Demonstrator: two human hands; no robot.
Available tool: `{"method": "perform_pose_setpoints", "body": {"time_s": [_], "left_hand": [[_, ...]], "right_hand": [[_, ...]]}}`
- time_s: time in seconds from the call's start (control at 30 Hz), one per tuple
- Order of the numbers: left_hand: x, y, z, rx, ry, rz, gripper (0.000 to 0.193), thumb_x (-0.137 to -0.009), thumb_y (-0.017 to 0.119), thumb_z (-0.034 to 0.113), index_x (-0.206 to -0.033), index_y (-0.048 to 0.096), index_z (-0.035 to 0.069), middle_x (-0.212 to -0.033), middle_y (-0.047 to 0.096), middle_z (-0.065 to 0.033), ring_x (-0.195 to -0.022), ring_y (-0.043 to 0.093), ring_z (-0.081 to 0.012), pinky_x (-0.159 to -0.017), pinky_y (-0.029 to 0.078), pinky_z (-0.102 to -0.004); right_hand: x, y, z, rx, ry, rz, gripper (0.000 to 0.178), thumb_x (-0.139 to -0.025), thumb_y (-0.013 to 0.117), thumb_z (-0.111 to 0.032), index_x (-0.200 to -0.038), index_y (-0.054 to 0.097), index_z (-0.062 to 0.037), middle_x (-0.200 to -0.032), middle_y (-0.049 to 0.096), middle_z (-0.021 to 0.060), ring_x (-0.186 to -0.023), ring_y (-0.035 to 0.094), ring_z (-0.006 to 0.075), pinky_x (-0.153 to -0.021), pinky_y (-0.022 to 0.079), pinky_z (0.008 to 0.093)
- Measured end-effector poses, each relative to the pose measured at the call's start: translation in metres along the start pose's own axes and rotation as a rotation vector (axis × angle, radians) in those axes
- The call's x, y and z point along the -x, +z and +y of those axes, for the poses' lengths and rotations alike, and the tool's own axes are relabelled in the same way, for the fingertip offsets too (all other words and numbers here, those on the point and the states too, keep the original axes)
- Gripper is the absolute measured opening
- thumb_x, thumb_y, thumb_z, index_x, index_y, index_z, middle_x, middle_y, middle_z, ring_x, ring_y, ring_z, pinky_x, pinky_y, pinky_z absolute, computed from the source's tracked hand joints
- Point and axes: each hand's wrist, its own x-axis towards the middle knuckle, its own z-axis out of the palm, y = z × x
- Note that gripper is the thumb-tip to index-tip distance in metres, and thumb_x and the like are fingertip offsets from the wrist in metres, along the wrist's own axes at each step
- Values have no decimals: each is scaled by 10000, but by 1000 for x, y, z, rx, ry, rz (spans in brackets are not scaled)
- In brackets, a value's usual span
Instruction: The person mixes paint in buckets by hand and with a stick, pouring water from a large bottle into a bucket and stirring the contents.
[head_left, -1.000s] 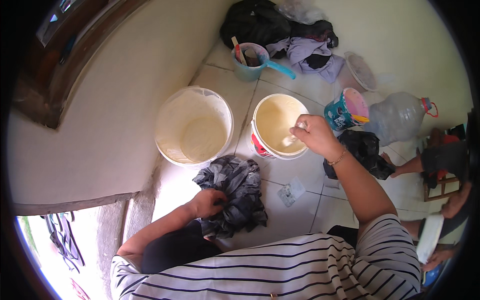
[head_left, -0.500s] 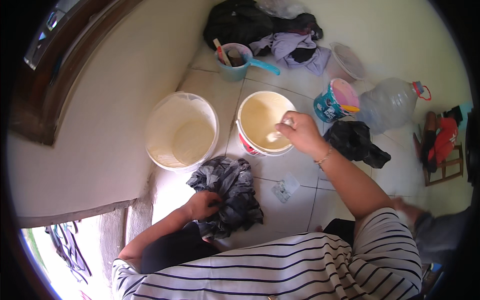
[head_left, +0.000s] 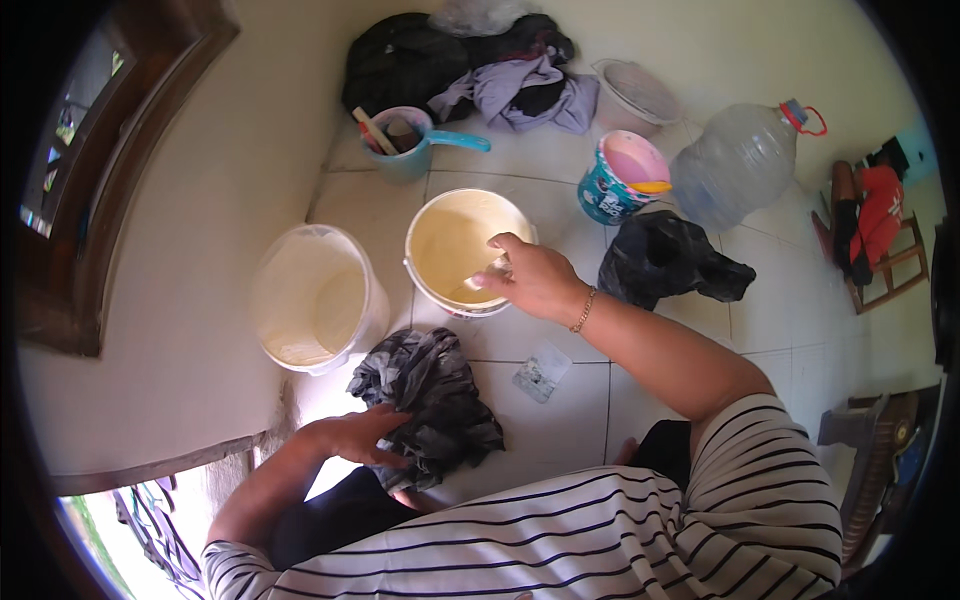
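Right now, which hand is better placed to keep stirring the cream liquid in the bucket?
Right. The right hand is over the cream bucket, holding a light stirrer. The left hand rests on the dark cloth.

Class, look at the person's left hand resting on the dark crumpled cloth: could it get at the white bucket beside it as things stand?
Probably yes. The left hand lies on the dark cloth, and the white bucket stands just beyond it with only bare floor tile between. Nothing blocks its open top.
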Motion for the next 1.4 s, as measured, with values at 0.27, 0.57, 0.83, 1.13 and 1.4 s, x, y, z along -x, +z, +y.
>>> {"method": "perform_pose_setpoints", "body": {"time_s": [0.27, 0.57, 0.83, 1.13, 1.4], "left_hand": [[-42, -53, 129, -146, 133, -124, 804, -778, 627, 442, -1326, 299, -46, -1287, 401, -256, -1194, 418, -361, -1004, 336, -394], [-247, -64, 219, 136, 18, 441, 1204, -607, 759, 478, -1359, 17, -98, -1368, 177, -314, -1267, 291, -389, -1046, 300, -351], [-305, -77, 237, 380, 3, 569, 1325, -494, 819, 493, -1391, 1, -40, -1383, 190, -258, -1318, 141, -382, -1088, 213, -348], [-328, -43, 202, 339, -7, 689, 755, -588, 798, 339, -1175, 484, -17, -1228, 404, -204, -1151, 420, -327, -965, 374, -371], [-323, -2, 264, -95, 96, 856, 537, -675, 717, 215, -1123, 515, -1, -1117, 526, -203, -1044, 514, -322, -921, 404, -376]], "right_hand": [[35, -182, 74, -24, 57, 162, 293, -868, 566, -279, -925, 610, 5, -719, 582, 34, -695, 544, 114, -620, 435, 249], [123, -221, 306, -255, 1032, 120, 666, -729, 606, -551, -1115, 553, -10, -1072, 580, 166, -897, 589, 243, -679, 497, 384], [84, -98, 365, -824, 593, 99, 521, -735, 702, -253, -1180, 513, -60, -1107, 595, 81, -918, 588, 207, -813, 474, 373], [98, -22, 313, -1048, 242, -203, 415, -819, 612, -213, -1191, 527, -50, -1144, 584, 70, -988, 573, 163, -856, 478, 317], [102, -24, 303, -1386, 461, -376, 299, -848, 569, -158, -1121, 579, -35, -1039, 626, 76, -885, 596, 141, -790, 486, 306]]}}
